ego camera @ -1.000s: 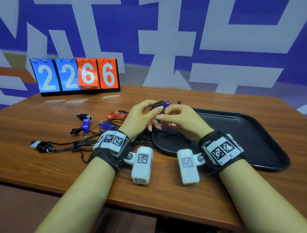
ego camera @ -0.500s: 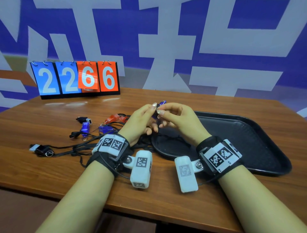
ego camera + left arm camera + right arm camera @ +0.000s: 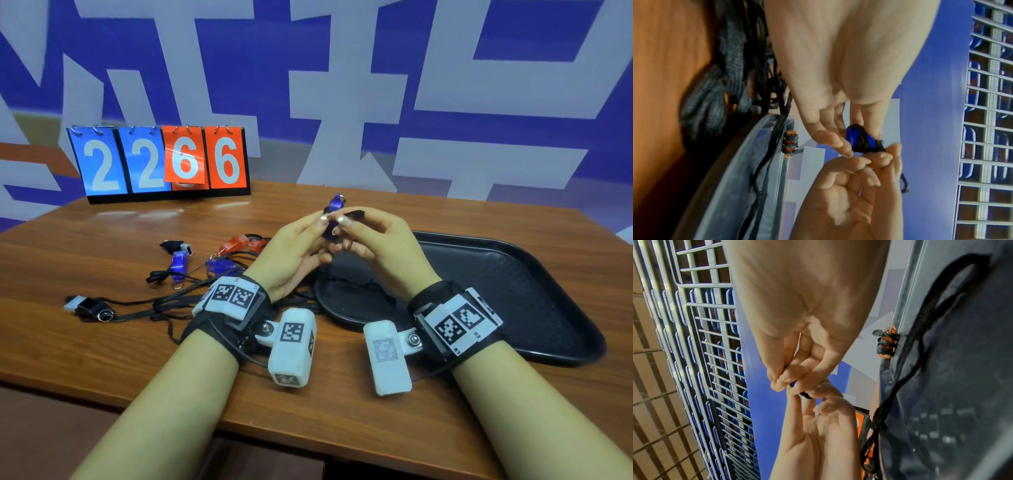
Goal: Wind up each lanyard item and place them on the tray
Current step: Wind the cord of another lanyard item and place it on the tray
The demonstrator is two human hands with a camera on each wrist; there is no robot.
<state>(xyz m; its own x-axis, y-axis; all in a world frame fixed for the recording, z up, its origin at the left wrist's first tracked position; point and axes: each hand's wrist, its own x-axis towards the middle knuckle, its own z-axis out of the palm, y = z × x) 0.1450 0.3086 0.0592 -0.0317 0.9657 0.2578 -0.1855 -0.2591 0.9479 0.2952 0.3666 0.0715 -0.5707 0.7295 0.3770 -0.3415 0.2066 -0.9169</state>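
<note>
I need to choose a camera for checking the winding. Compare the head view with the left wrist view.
Head only: the unwound whistles tangled on the table, and the scoreboard reading 2266.

Left wrist only: black cord coils around the blue whistle, and an orange whistle, already wound, on the tray.

Both: left hand and right hand hold the blue whistle together.

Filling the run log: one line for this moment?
left hand holds blue whistle | right hand pinches black cord end | tray: one wound orange whistle
</note>
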